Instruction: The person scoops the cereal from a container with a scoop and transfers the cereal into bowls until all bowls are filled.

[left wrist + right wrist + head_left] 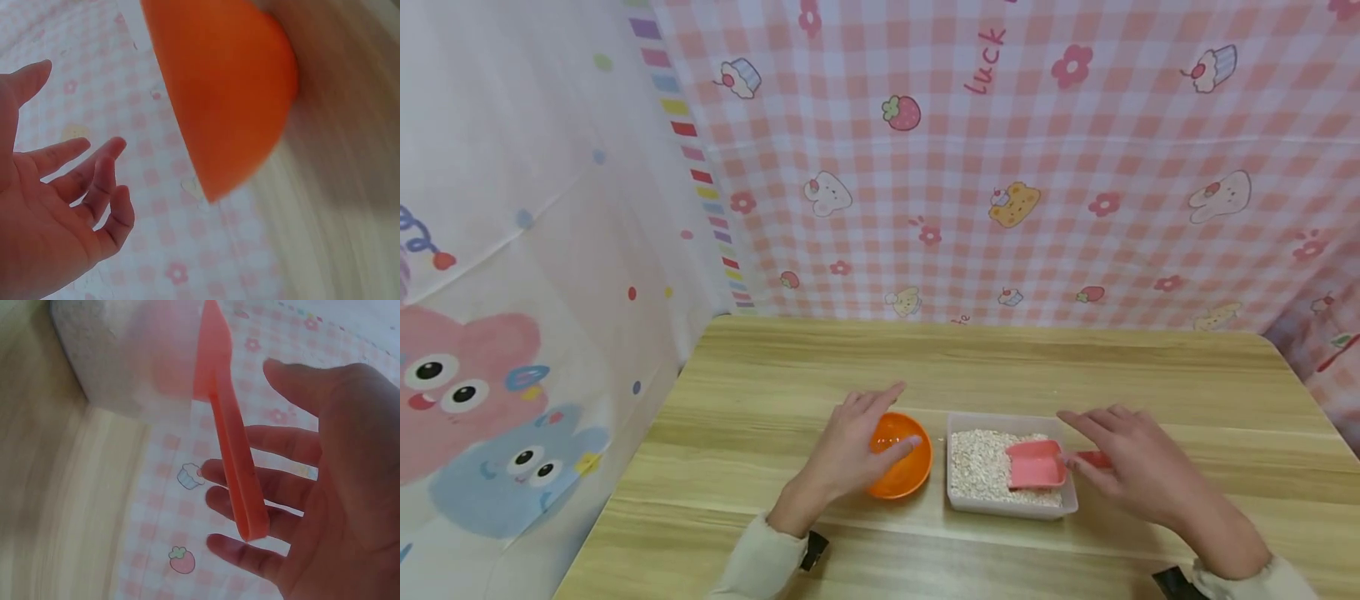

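Observation:
An orange bowl stands on the table, with my left hand hovering at its left side, thumb and fingers spread over the rim. In the left wrist view, a gap separates the bowl from that hand. To the right of the bowl is a translucent box of rolled oats. A pink scoop lies on the oats, its handle sticking out over the box's right wall. My right hand is at this handle, fingers loosely extended behind it and thumb apart.
The wood-grain table reaches back to a pink checked cloth. On the left hangs a white cloth with cartoon figures. Black straps circle both wrists.

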`<state>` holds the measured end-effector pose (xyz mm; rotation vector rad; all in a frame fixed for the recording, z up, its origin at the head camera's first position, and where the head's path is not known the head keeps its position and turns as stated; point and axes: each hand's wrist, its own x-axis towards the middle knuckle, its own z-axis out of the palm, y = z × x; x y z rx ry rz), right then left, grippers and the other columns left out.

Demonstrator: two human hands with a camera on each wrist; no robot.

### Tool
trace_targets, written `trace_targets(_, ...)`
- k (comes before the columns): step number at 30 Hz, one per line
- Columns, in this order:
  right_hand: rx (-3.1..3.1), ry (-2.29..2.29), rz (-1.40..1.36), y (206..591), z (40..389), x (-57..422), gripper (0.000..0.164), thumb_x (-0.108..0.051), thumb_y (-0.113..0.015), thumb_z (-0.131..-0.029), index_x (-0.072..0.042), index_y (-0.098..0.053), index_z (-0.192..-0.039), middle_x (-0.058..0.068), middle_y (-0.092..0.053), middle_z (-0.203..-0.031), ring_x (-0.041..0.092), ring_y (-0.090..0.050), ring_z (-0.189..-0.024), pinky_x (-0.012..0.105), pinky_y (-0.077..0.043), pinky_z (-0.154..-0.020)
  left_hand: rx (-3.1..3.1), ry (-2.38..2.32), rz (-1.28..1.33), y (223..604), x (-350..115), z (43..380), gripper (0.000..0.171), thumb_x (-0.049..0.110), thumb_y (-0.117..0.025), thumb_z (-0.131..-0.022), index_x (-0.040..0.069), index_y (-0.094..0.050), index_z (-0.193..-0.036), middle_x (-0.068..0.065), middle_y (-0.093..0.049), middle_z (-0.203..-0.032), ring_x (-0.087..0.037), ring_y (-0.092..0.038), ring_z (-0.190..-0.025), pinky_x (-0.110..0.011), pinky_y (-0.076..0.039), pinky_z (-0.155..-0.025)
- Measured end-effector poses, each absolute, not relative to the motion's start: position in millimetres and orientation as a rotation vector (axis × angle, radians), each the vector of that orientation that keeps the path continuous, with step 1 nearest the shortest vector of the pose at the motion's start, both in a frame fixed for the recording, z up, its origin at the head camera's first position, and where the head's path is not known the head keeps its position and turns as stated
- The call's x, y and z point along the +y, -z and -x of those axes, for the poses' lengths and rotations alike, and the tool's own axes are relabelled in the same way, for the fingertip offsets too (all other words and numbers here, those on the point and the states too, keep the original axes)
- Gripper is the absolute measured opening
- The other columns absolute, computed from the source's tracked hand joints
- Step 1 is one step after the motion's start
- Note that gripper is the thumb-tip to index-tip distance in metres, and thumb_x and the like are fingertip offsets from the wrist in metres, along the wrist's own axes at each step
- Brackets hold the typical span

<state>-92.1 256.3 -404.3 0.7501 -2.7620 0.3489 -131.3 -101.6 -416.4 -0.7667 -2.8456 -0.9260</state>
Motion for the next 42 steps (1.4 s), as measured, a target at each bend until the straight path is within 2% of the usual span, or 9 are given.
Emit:
trace_targets(6,-2.922,-0.356,-0.737,407.6,91.6,251.3,0.057,-0.042,-0.076,-0.085,-0.011,-0.063,-0.132,0.014,-0.069,-0.110,0.033,-0.067,-0.094,0.056,-0.052,-0.081,-2.865,0.978,0.863,417.9,-86.0,126.3,0.071,0.044,-0.070,-0.090,0.016,-0.043,-0.150,-0.007,-0.064,-0.127,-0.025,-0.055,-0.119,-0.049,-0.044,-0.103)
trace_targets(12,-3.011,-0.378,-0.715,409.3,89.6,248.7,0.061,-0.043,-0.076,-0.084,-0.012,-0.061,-0.135,0.015,-0.070,-0.113,0.028,-0.069,-0.089,0.049,-0.055,-0.072,-2.982,0.927,0.869,418.3,-69.5,120.7,0.083,0.056,-0.070,-0.086,0.019,-0.038,-0.153,0.001,-0.066,-0.116,-0.020,-0.057,-0.114,-0.041,-0.048,-0.098)
trace_targets(15,-3.039,-0.374,-0.702,410.1,89.0,247.7,0.062,-0.044,-0.076,-0.084,-0.013,-0.061,-0.135,0.011,-0.070,-0.112,0.021,-0.069,-0.085,0.043,-0.054,-0.066,-2.999,0.881,0.909,419.4,-63.0,119.2,0.090,0.060,-0.071,-0.083,0.016,-0.037,-0.154,0.005,-0.064,-0.102,-0.013,-0.056,-0.098,-0.029,-0.049,-0.088)
trace_targets(19,-3.078,-0.385,-0.695,410.3,88.7,246.5,0.065,-0.048,-0.076,-0.082,-0.014,-0.060,-0.136,0.010,-0.071,-0.111,0.019,-0.068,-0.084,0.041,-0.053,-0.064,-3.019,0.831,0.950,421.7,-55.4,118.5,0.099,0.064,-0.074,-0.078,0.013,-0.036,-0.154,0.009,-0.057,-0.087,-0.006,-0.046,-0.075,-0.018,-0.040,-0.064)
trace_targets(22,-3.099,-0.393,-0.695,410.1,88.8,245.9,0.066,-0.049,-0.076,-0.081,-0.015,-0.060,-0.135,0.010,-0.071,-0.112,0.020,-0.068,-0.086,0.041,-0.053,-0.064,-3.063,0.804,0.934,423.3,-50.2,117.7,0.104,0.066,-0.075,-0.075,0.014,-0.033,-0.155,0.009,-0.051,-0.078,-0.006,-0.040,-0.064,-0.018,-0.031,-0.053)
trace_targets(24,-3.096,-0.390,-0.702,410.0,89.0,245.4,0.065,-0.048,-0.077,-0.080,-0.014,-0.062,-0.134,0.010,-0.071,-0.112,0.021,-0.068,-0.087,0.041,-0.053,-0.065,-3.089,0.777,0.911,423.7,-47.2,116.9,0.107,0.067,-0.075,-0.073,0.015,-0.032,-0.156,0.009,-0.049,-0.073,-0.006,-0.038,-0.060,-0.020,-0.029,-0.051)
trace_targets(31,-3.016,-0.366,-0.759,411.6,90.0,243.3,0.061,-0.044,-0.081,-0.077,-0.013,-0.066,-0.128,0.009,-0.073,-0.107,0.019,-0.068,-0.082,0.039,-0.053,-0.063,-3.134,0.697,0.871,426.2,-37.3,112.3,0.111,0.067,-0.075,-0.073,0.009,-0.030,-0.156,0.010,-0.045,-0.062,-0.006,-0.041,-0.056,-0.021,-0.034,-0.049)
trace_targets(37,-2.977,-0.353,-0.795,413.3,91.0,241.7,0.061,-0.046,-0.081,-0.076,-0.014,-0.067,-0.126,0.004,-0.073,-0.101,0.008,-0.060,-0.072,0.029,-0.045,-0.057,-3.129,0.625,0.840,427.7,-30.6,109.6,0.113,0.069,-0.073,-0.074,0.004,-0.029,-0.155,0.009,-0.041,-0.057,-0.007,-0.034,-0.050,-0.021,-0.028,-0.046)
trace_targets(42,-2.990,-0.359,-0.796,415.2,91.8,239.5,0.062,-0.049,-0.081,-0.077,-0.014,-0.067,-0.127,0.005,-0.072,-0.101,0.009,-0.061,-0.073,0.029,-0.047,-0.058,-3.139,0.627,0.801,430.7,-27.9,109.1,0.114,0.070,-0.074,-0.073,0.004,-0.029,-0.155,0.009,-0.039,-0.056,-0.008,-0.033,-0.048,-0.022,-0.028,-0.045)
